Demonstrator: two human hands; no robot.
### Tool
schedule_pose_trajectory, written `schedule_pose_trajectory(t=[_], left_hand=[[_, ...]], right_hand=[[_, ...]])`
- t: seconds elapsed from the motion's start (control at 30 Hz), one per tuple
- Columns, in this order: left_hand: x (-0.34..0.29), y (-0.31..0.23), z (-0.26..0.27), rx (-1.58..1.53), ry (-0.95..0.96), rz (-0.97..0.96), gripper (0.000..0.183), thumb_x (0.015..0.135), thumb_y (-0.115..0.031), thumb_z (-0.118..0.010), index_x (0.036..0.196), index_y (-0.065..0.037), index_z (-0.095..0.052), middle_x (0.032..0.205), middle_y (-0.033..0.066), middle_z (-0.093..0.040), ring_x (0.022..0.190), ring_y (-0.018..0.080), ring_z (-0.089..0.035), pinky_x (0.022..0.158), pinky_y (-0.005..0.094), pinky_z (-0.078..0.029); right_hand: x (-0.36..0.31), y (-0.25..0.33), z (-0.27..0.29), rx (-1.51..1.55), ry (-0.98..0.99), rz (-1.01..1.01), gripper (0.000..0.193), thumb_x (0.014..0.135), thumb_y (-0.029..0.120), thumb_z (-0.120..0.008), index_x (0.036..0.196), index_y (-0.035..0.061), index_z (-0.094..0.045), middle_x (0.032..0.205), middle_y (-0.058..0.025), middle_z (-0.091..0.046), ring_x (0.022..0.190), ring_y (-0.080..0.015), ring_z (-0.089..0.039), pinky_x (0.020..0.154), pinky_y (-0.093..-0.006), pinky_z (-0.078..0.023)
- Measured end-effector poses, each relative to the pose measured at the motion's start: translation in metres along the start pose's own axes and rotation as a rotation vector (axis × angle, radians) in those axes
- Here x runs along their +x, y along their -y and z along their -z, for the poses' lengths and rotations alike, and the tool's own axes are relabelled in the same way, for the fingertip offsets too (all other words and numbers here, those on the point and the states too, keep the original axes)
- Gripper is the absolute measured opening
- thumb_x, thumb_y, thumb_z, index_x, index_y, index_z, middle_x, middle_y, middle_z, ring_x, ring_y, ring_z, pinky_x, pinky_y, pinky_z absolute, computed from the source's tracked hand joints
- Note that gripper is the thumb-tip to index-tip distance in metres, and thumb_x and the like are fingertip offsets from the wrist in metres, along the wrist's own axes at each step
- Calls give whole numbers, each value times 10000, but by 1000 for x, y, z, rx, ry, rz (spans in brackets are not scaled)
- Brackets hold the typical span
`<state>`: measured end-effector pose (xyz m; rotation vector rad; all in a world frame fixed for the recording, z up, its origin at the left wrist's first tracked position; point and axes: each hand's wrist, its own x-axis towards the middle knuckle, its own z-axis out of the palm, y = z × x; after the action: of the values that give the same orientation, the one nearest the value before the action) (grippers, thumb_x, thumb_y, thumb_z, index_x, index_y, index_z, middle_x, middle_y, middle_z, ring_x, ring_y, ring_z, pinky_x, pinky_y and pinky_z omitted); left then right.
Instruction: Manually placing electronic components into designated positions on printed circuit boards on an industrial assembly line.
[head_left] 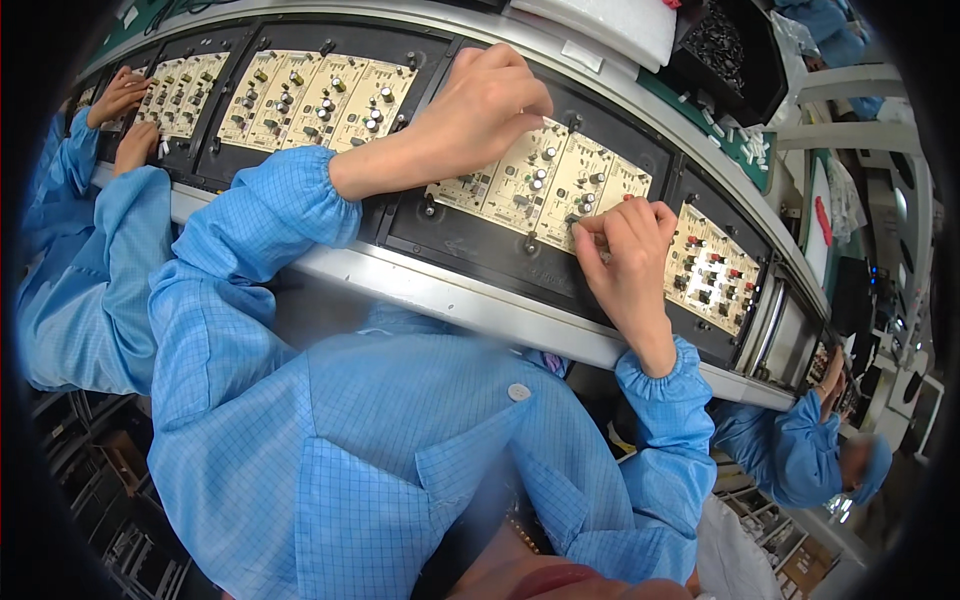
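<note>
A cream circuit board panel [556, 205] with upright capacitors and other small parts lies in a black carrier frame [470, 238] in front of me. My left hand [488, 108] is over the panel's far left part, its fingers curled in and their tips mostly hidden behind the hand. Lower on the panel, toward its near right edge, my right hand [632, 245] has thumb and fingertips pinched together beside a small dark part [572, 219]. What either pinch holds, if anything, is too small or hidden to make out.
More populated boards sit in carriers on the left [312, 100] and right [712, 270] along a metal-edged line [450, 300]. A black bin [715, 55] of small dark parts and loose white pieces [752, 148] lie beyond. Co-workers' hands [125, 95] work at far left; another person [805, 450] is at right.
</note>
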<state>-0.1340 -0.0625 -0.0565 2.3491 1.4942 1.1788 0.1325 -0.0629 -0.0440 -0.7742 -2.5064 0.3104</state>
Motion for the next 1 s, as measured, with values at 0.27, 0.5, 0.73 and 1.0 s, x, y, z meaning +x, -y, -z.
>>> schedule_pose_trajectory(t=[0.27, 0.5, 0.73, 1.0], left_hand=[[-1, -6, -4, -10, 35, -16, 127, 849, -89, -759, 965, -77, -710, 894, 27, -623, 1049, 240, -574, 953, 410, -374], [0, -9, -8, -20, 25, -14, 100, 821, -73, -743, 919, -84, -731, 890, 19, -650, 1037, 212, -565, 942, 394, -370], [2, -10, -9, -30, 27, -31, 102, 820, -75, -743, 921, -81, -729, 895, 19, -652, 1038, 213, -561, 945, 399, -369], [2, -9, -11, -47, 50, -33, 107, 821, -81, -749, 928, -83, -737, 890, 13, -656, 1029, 214, -559, 938, 398, -370]], right_hand=[[-5, -15, 3, 115, -14, -18, 127, 786, 19, -781, 822, 68, -669, 774, -36, -578, 782, -226, -553, 882, -391, -353], [-11, -9, 10, 40, 42, 34, 153, 777, 5, -779, 841, 65, -654, 766, -37, -578, 800, -230, -559, 902, -409, -357], [-14, -15, 12, 77, 52, -78, 118, 800, 32, -776, 836, 71, -671, 769, -38, -572, 817, -230, -564, 909, -395, -348], [-14, -15, 22, -83, 127, -24, 158, 788, 59, -796, 894, 65, -680, 841, -59, -622, 896, -244, -589, 930, -423, -359]])
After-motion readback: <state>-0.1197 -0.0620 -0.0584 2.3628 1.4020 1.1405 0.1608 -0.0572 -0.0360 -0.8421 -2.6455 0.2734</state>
